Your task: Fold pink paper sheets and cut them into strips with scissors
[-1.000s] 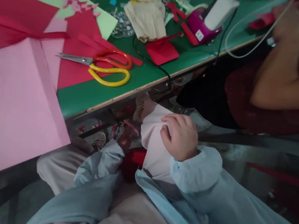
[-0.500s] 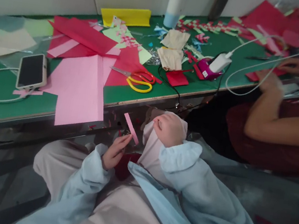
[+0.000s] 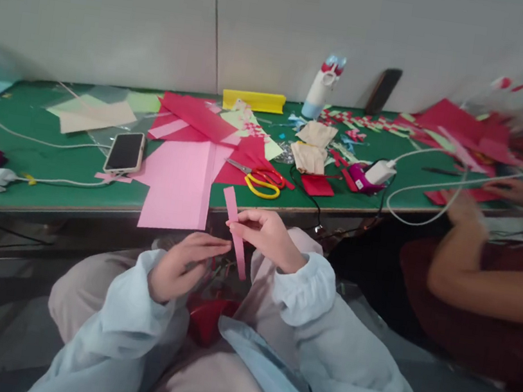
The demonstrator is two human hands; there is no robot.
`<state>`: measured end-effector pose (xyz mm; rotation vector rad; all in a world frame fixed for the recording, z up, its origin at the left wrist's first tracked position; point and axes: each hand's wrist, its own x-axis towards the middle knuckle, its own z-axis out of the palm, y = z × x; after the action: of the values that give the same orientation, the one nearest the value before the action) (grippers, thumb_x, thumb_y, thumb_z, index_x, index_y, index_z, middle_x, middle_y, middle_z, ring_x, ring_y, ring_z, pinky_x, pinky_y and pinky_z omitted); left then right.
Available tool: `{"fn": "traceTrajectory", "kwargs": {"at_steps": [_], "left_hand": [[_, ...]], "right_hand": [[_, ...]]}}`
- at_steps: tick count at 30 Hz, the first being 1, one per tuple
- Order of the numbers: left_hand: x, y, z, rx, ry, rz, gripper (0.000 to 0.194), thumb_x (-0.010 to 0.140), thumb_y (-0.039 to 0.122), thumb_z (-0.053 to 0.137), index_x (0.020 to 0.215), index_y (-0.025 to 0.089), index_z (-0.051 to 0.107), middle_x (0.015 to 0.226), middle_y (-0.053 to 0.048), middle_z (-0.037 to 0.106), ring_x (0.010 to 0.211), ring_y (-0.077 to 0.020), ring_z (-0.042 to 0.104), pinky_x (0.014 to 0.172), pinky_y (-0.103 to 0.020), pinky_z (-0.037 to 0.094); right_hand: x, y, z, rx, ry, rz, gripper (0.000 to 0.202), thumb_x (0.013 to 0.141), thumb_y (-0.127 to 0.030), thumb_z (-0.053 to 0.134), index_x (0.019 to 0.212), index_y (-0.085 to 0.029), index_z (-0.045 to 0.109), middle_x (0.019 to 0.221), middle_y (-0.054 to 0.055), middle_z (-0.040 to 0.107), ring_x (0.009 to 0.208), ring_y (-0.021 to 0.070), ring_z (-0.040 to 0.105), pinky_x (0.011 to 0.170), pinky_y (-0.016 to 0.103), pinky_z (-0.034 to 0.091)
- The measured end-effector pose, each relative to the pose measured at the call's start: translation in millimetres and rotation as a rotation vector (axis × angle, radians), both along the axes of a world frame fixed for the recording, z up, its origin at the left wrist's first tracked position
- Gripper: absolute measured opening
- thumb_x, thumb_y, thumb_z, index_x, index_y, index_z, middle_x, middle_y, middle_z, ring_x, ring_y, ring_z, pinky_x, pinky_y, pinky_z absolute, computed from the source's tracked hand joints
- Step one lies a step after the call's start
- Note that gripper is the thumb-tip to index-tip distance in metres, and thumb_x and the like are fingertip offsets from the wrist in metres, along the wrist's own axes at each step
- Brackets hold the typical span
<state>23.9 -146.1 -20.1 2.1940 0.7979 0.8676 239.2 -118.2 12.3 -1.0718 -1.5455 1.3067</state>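
A narrow pink paper strip (image 3: 239, 254) is held above my lap, slanting down to the right. My right hand (image 3: 268, 236) pinches it between thumb and fingers at about its middle. My left hand (image 3: 184, 263) is just left of the strip, fingers stretched toward it and thumb apart. Its fingertips come very close to the strip's edge; whether they touch I cannot tell. On the table beyond, a pink paper sheet (image 3: 177, 191) hangs over the front edge. Scissors (image 3: 263, 182) with orange and yellow handles lie to its right.
The green table (image 3: 57, 193) holds red sheets (image 3: 194, 118), a phone (image 3: 124, 152) on a cable, beige cloth pieces (image 3: 310, 157), a purple plug block (image 3: 364, 178) and a bottle (image 3: 322, 91). At right, a co-worker's arm (image 3: 462, 256) reaches over the table edge.
The pink strip has passed from my left hand to my right, which has moved left and up to it. My left fingers have straightened. The view has shifted up and to the left.
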Motion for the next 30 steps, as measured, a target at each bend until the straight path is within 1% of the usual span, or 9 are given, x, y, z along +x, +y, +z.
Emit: {"fn": "traceTrajectory", "kwargs": {"at_steps": [2, 4, 7, 9, 12, 15, 17, 24, 30], "left_hand": [[-4, 18, 23.7, -0.156, -0.028, 0.174, 0.031, 0.089, 0.022, 0.046, 0.109, 0.019, 0.069, 0.099, -0.008, 0.073, 0.091, -0.0202, 0.068, 0.081, -0.034, 0.055], [-5, 42, 48.9, -0.266, 0.016, 0.294, 0.032, 0.088, 0.036, 0.050, 0.105, 0.016, 0.068, 0.089, -0.009, 0.074, 0.082, -0.0197, 0.069, 0.073, -0.032, 0.056], [0, 80, 77.5, -0.253, 0.045, 0.320, 0.039, 0.084, 0.049, 0.054, 0.093, 0.015, 0.071, 0.080, -0.008, 0.074, 0.073, -0.0178, 0.066, 0.066, -0.028, 0.053], [4, 104, 84.9, -0.251, 0.045, 0.312, 0.038, 0.079, 0.051, 0.059, 0.077, 0.015, 0.071, 0.069, -0.006, 0.070, 0.064, -0.0150, 0.062, 0.060, -0.026, 0.049], [5, 134, 79.3, -0.287, 0.041, 0.310, 0.033, 0.074, 0.046, 0.066, 0.063, 0.015, 0.067, 0.060, -0.003, 0.065, 0.057, -0.0120, 0.056, 0.056, -0.023, 0.045], [0, 154, 64.8, -0.369, 0.033, 0.275, 0.029, 0.074, 0.043, 0.068, 0.063, 0.016, 0.069, 0.060, -0.002, 0.065, 0.059, -0.0121, 0.056, 0.058, -0.023, 0.045], [-4, 161, 56.8, -0.408, 0.031, 0.276, 0.026, 0.074, 0.041, 0.068, 0.063, 0.016, 0.069, 0.059, -0.002, 0.063, 0.059, -0.0117, 0.055, 0.058, -0.022, 0.044], [-8, 164, 52.9, -0.497, -0.106, 0.347, 0.027, 0.069, 0.039, 0.073, 0.059, 0.015, 0.067, 0.059, -0.003, 0.062, 0.058, -0.0116, 0.054, 0.057, -0.023, 0.044], [-6, 164, 49.6, -0.512, -0.174, 0.392, 0.029, 0.067, 0.039, 0.075, 0.057, 0.014, 0.065, 0.055, -0.002, 0.060, 0.056, -0.0109, 0.054, 0.056, -0.023, 0.045]], "right_hand": [[-4, 14, 10.0, 0.012, 0.007, 0.004, 0.029, 0.073, -0.041, 0.072, 0.078, -0.012, 0.070, 0.073, 0.004, 0.067, 0.067, 0.0134, 0.058, 0.063, 0.025, 0.046], [-8, 28, 18.8, 0.018, 0.000, 0.020, 0.032, 0.072, -0.043, 0.072, 0.077, -0.012, 0.070, 0.068, 0.002, 0.063, 0.061, 0.0111, 0.054, 0.057, 0.024, 0.043], [-15, 50, 27.4, -0.002, -0.010, 0.064, 0.034, 0.072, -0.046, 0.071, 0.072, -0.012, 0.068, 0.061, -0.001, 0.057, 0.054, 0.0086, 0.048, 0.052, 0.022, 0.039], [-19, 66, 28.5, -0.030, -0.016, 0.097, 0.037, 0.070, -0.048, 0.072, 0.070, -0.012, 0.066, 0.059, -0.002, 0.054, 0.053, 0.0081, 0.046, 0.050, 0.022, 0.037], [-23, 89, 22.8, -0.030, -0.050, 0.135, 0.040, 0.070, -0.052, 0.072, 0.069, -0.013, 0.065, 0.056, -0.003, 0.051, 0.051, 0.0078, 0.045, 0.048, 0.021, 0.035], [-25, 109, 11.7, -0.026, -0.065, 0.155, 0.043, 0.077, -0.056, 0.063, 0.067, -0.014, 0.062, 0.053, -0.004, 0.048, 0.048, 0.0080, 0.046, 0.046, 0.021, 0.035], [-26, 117, 4.6, -0.046, -0.035, 0.171, 0.043, 0.076, -0.056, 0.064, 0.066, -0.015, 0.061, 0.054, -0.004, 0.048, 0.049, 0.0082, 0.047, 0.046, 0.021, 0.037], [-30, 114, -9.2, -0.163, 0.061, 0.159, 0.038, 0.065, -0.048, 0.077, 0.071, -0.012, 0.068, 0.063, -0.002, 0.057, 0.058, 0.0090, 0.051, 0.055, 0.022, 0.044], [-25, 105, -9.5, -0.232, 0.017, 0.135, 0.035, 0.062, -0.043, 0.081, 0.068, -0.011, 0.070, 0.060, -0.002, 0.059, 0.056, 0.0079, 0.049, 0.056, 0.022, 0.041]]}}
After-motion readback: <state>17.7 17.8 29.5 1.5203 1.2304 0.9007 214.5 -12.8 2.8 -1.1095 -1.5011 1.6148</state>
